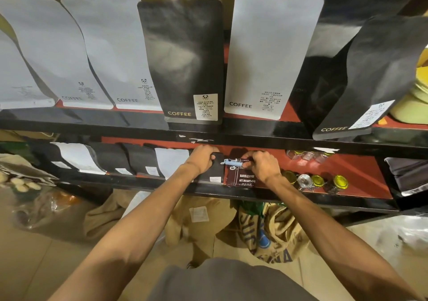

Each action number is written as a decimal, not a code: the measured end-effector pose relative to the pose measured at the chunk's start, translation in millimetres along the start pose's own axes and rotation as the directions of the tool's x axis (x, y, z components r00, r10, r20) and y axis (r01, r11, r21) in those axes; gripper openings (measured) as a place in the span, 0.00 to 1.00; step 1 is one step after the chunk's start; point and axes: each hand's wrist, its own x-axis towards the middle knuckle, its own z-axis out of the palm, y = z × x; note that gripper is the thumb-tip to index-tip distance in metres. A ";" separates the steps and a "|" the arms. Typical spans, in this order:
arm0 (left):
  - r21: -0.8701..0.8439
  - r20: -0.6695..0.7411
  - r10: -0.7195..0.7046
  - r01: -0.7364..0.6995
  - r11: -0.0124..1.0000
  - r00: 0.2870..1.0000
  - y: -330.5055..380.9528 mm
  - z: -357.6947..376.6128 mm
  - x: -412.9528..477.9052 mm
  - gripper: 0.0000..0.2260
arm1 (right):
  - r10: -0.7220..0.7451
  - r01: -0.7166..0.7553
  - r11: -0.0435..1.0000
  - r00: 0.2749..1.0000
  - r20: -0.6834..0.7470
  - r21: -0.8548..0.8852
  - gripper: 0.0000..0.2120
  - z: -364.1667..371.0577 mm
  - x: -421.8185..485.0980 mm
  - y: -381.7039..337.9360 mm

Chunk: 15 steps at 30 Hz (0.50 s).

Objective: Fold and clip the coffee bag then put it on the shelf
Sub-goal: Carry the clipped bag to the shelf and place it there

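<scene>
Two hands — one clip, four jars.

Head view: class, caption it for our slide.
Both hands set the clipped coffee bag on the lower shelf.

Clipped coffee bag on lower shelf, both hands gripping

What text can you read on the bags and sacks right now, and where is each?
"COFFEE": upper-shelf white bag and black bag.
"BAKED.COFFEE" and "NET.WEIGHT:454g": dark clipped bag, lower shelf, at the right hand.
Left hand grips the neighbouring black bag; its label is unreadable.
Panda sticker: small print blurred.
Burlap sack: letters partly hidden.
</scene>
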 end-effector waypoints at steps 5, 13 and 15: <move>-0.002 0.009 0.023 -0.023 1.000 1.000 -3.0 2.2 3.7 0.15 | 0.047 -0.046 0.997 0.999 -0.019 0.062 0.09 1.8 -0.5 2.0; 0.046 0.027 0.073 -0.074 0.996 0.997 -9.2 3.2 10.7 0.17 | 0.063 -0.058 0.996 0.996 -0.057 0.070 0.10 11.0 2.3 6.3; 0.047 0.040 0.089 -0.090 0.995 0.995 -12.7 3.1 12.2 0.17 | 0.066 -0.061 0.995 0.996 -0.060 0.075 0.10 12.4 2.3 7.6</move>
